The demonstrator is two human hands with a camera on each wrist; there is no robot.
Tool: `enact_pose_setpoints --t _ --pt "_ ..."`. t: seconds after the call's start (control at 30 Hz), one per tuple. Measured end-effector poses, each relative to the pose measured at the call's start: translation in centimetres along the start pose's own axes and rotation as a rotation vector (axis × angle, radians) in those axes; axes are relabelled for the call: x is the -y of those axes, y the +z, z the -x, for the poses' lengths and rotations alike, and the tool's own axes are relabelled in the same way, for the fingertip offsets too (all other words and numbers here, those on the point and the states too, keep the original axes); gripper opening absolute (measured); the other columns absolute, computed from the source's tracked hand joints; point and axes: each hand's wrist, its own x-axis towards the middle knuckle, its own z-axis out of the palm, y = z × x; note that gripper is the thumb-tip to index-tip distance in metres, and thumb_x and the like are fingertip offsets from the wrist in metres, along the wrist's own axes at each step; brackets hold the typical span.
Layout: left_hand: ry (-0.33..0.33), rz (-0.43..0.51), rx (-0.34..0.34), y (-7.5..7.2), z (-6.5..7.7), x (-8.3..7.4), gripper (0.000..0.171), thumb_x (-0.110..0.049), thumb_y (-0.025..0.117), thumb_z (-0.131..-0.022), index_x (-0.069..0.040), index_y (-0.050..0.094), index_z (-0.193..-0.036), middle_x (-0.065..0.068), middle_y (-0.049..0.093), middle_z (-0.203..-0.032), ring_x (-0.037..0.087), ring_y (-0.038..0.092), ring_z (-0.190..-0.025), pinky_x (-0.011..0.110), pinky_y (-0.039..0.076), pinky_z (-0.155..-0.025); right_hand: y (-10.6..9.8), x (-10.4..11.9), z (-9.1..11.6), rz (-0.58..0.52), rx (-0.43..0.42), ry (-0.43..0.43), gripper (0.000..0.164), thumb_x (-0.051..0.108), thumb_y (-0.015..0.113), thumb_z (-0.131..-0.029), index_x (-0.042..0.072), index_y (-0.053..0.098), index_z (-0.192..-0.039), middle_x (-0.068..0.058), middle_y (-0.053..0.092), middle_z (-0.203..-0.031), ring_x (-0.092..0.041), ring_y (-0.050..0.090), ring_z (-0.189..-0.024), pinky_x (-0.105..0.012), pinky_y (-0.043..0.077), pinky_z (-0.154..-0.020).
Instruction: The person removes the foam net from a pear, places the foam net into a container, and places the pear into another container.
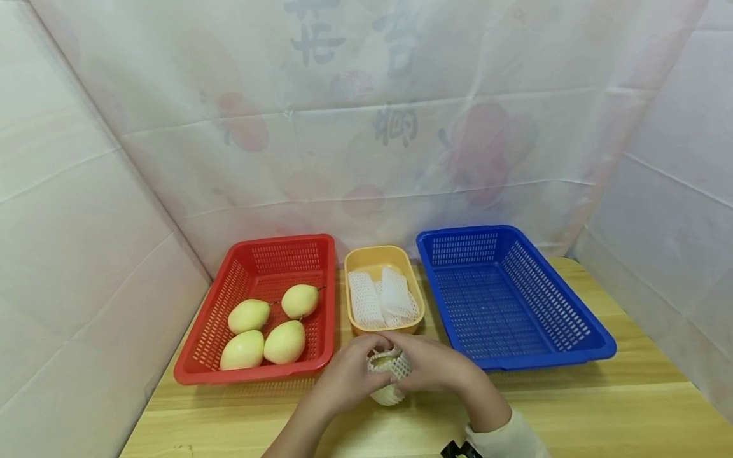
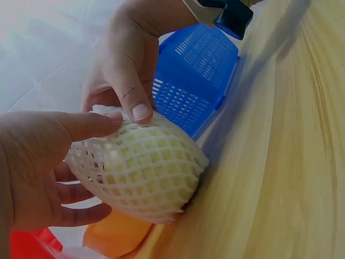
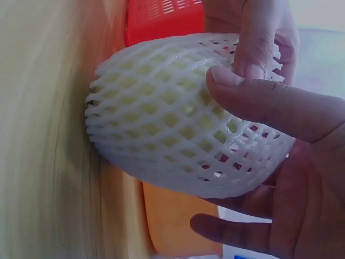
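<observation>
A pale yellow-green pear [image 1: 387,396] stands on the table in a white foam net [image 3: 161,113], its top showing through the net's open upper end. My left hand [image 1: 349,376] holds the net's upper part from the left, thumb on the near side. From the right, my right hand [image 1: 432,364] grips the same upper part, the two thumbs close together. The left wrist view shows the net [image 2: 145,167] stretched over the pear down to the table. Several bare pears [image 1: 284,342] lie in the red basket [image 1: 254,375] to the left.
Behind the hands, a small yellow-orange tub [image 1: 420,305] holds several flat white foam nets [image 1: 365,299]. A blue basket [image 1: 481,305] stands to the right on the wooden table [image 1: 578,413]. White cloth [image 1: 355,159] hangs behind and at both sides.
</observation>
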Motion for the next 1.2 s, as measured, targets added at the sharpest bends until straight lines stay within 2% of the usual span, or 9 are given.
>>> enact_pose_setpoints --t 0.1,0.2,0.3,0.47,0.67,0.8,0.93,1.07,1.2 --pt "-0.042 0.016 0.035 -0.2 0.2 -0.1 0.052 -0.03 0.087 -0.073 -0.023 0.061 -0.118 -0.007 0.062 -0.12 0.014 0.059 -0.113 0.034 0.052 -0.093 0.0 0.0 0.0 0.019 -0.019 0.012 0.083 0.025 0.086 -0.07 0.035 0.046 -0.142 0.011 0.058 -0.135 -0.018 0.056 -0.124 -0.043 0.049 -0.1" --pt "-0.106 0.045 0.077 -0.5 0.4 -0.1 0.072 -0.031 0.089 -0.07 -0.019 0.052 -0.13 0.001 0.058 -0.13 0.02 0.057 -0.119 0.04 0.052 -0.095 -0.2 0.0 0.0 0.055 -0.036 0.007 0.071 0.027 0.087 -0.071 0.027 0.056 -0.134 0.008 0.062 -0.131 -0.019 0.059 -0.12 -0.041 0.051 -0.098" --pt "-0.132 0.064 0.11 -0.7 0.4 0.0 0.083 -0.029 0.09 -0.068 -0.016 0.047 -0.137 0.005 0.06 -0.127 0.02 0.06 -0.112 0.039 0.053 -0.09 -0.2 0.0 -0.1 0.076 -0.047 -0.013 0.057 0.024 0.087 -0.07 0.021 0.063 -0.122 0.008 0.066 -0.121 -0.016 0.062 -0.111 -0.038 0.053 -0.092" --pt "-0.098 0.038 0.148 -0.8 0.3 0.4 0.066 -0.028 0.089 -0.069 -0.016 0.059 -0.127 -0.005 0.067 -0.108 0.007 0.061 -0.094 0.027 0.052 -0.079 -0.3 -0.1 -0.1 0.077 -0.061 -0.033 0.048 0.022 0.086 -0.07 0.023 0.065 -0.113 0.013 0.066 -0.112 -0.01 0.062 -0.104 -0.033 0.053 -0.088" --pt "-0.075 -0.019 0.129 -0.7 0.2 0.2 0.059 -0.029 0.087 -0.073 -0.014 0.063 -0.125 -0.004 0.068 -0.114 0.011 0.063 -0.102 0.031 0.053 -0.085 -0.5 0.1 0.0 0.06 -0.074 -0.048 0.042 0.02 0.086 -0.072 0.025 0.067 -0.109 0.017 0.066 -0.107 -0.006 0.061 -0.1 -0.031 0.053 -0.087" --pt "-0.068 -0.058 0.097 -0.8 0.3 -0.1 0.056 -0.029 0.085 -0.075 -0.014 0.065 -0.124 -0.001 0.068 -0.118 0.016 0.063 -0.109 0.035 0.054 -0.09 -0.5 0.2 -0.1 0.046 -0.085 -0.058 0.038 0.018 0.085 -0.073 0.027 0.066 -0.104 0.019 0.065 -0.102 -0.003 0.06 -0.095 -0.028 0.053 -0.083" --pt "-0.049 -0.076 0.039 -0.9 0.4 -0.3 0.044 -0.027 0.085 -0.076 -0.015 0.068 -0.114 -0.004 0.069 -0.106 0.012 0.064 -0.098 0.031 0.054 -0.082 -0.6 0.3 -0.1 0.048 -0.114 -0.073 0.033 0.015 0.083 -0.074 0.025 0.067 -0.101 0.019 0.065 -0.098 -0.002 0.06 -0.09 -0.026 0.053 -0.079" --pt "-0.015 -0.035 -0.018 -1.0 0.3 -0.5 0.029 -0.02 0.083 -0.077 -0.017 0.069 -0.103 -0.009 0.068 -0.091 0.004 0.062 -0.082 0.022 0.052 -0.07 -0.7 0.5 -0.1 0.044 -0.162 -0.099 0.029 0.012 0.08 -0.077 0.022 0.067 -0.101 0.015 0.066 -0.094 -0.002 0.061 -0.086 -0.025 0.053 -0.075" --pt "0.004 0.018 -0.064 -1.1 0.3 -0.7 0.027 -0.014 0.082 -0.079 -0.016 0.071 -0.103 -0.007 0.071 -0.09 0.002 0.064 -0.08 0.019 0.053 -0.068 -0.9 0.7 0.0 0.011 -0.204 -0.1 0.032 0.011 0.079 -0.079 0.022 0.063 -0.105 0.011 0.068 -0.095 -0.004 0.062 -0.083 -0.024 0.053 -0.071"
